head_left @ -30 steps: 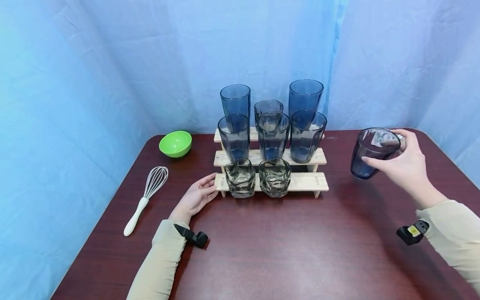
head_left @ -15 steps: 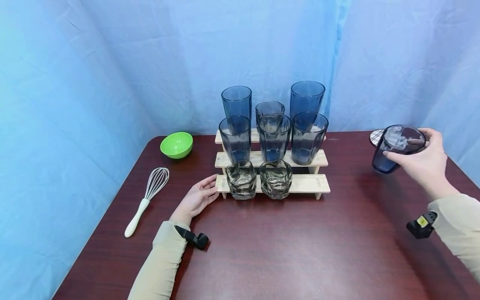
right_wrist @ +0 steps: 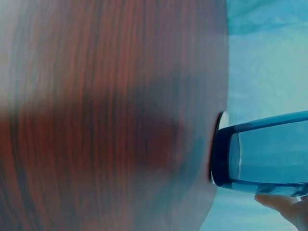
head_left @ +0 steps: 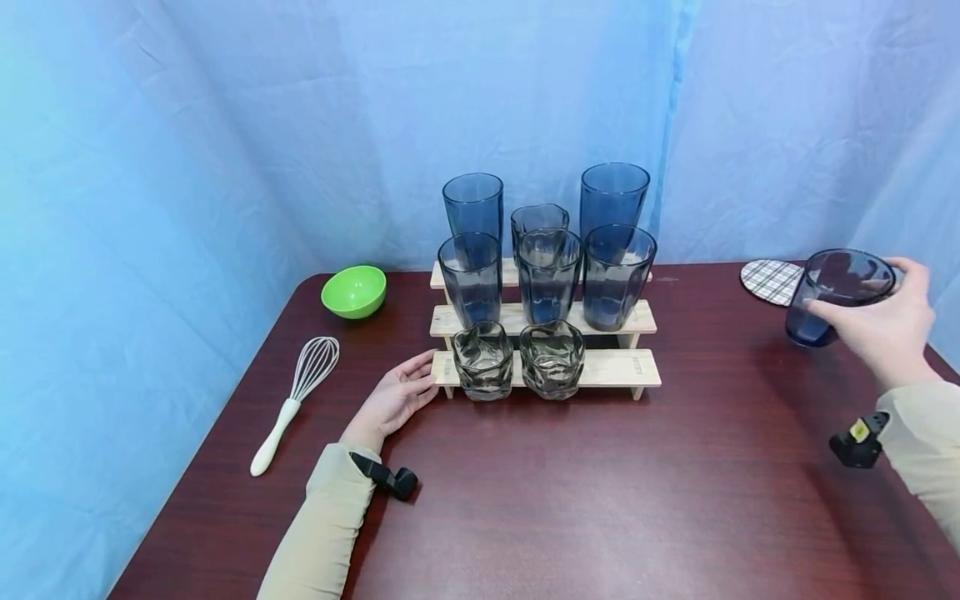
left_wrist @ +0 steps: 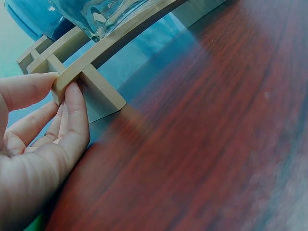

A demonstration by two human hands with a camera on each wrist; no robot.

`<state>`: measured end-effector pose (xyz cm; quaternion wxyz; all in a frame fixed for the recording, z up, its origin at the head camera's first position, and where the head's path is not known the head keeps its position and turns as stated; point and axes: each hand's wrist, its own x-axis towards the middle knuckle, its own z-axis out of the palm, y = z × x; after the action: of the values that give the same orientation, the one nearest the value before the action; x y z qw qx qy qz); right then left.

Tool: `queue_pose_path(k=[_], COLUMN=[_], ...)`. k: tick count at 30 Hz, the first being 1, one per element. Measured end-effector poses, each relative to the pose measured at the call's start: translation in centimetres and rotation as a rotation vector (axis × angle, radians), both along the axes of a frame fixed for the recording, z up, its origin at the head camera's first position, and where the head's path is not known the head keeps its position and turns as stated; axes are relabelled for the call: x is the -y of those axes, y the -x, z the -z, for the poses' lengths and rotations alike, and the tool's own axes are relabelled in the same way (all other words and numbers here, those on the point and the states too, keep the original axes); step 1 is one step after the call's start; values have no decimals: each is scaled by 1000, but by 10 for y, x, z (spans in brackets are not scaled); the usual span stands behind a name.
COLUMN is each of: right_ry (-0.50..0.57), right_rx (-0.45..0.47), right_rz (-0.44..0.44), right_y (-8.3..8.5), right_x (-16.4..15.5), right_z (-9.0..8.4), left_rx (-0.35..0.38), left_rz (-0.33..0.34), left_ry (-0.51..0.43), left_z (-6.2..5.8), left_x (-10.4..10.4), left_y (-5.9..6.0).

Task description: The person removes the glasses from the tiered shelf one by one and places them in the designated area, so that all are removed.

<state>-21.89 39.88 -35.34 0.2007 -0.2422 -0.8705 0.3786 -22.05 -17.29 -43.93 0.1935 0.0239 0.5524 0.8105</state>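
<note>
Since the earlier frames the right hand [head_left: 885, 329] has carried the blue glass [head_left: 836, 296] farther from the wooden rack [head_left: 637, 367], out to the rack's right, and the plaid coaster [head_left: 772, 281] once hidden behind the glass now shows just beside it. Fingers and thumb of that hand curl round the glass near its rim, holding it above the surface [head_left: 600, 492]. Its long axis is tilted, mouth up and leaning toward the person, base pointing down and away. From the right wrist view the base [right_wrist: 219, 149] hangs clear of the wood, with a fingertip [right_wrist: 284, 207] under the wall.

Left hand [head_left: 390, 400] lies on the surface at the rack's left end; its fingers [left_wrist: 72, 110] are nearly straight, thumb above and fingers below the end of the lowest shelf, pressing it lightly rather than wrapping it.

On the rack stand eight more glasses in three tiers. A green bowl [head_left: 353, 290] and a white whisk [head_left: 292, 400] lie left of the rack. No writing is readable anywhere.
</note>
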Motion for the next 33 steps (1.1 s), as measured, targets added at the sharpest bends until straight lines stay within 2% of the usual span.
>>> queue_pose_path(k=[5,14,20,25,33], right_ry=[-49,-75,-46,-40,-9], right_rx=[9,-16,3,2,-21], right_rz=[2,45,8,9,48], right_y=[-1,10,5,2,5], right_x=[-11,-46,-40,-35,-45], right_z=[7,32,20,13,16], left_rx=[-3,-3,-4,-2,1], left_rz=[11,6,6,2,-2], left_ry=[8,24,24,21,35], left_z=[0,-1,-1,-1,-1], left_x=[0,0,0,0,0], left_y=[0,0,0,0,0])
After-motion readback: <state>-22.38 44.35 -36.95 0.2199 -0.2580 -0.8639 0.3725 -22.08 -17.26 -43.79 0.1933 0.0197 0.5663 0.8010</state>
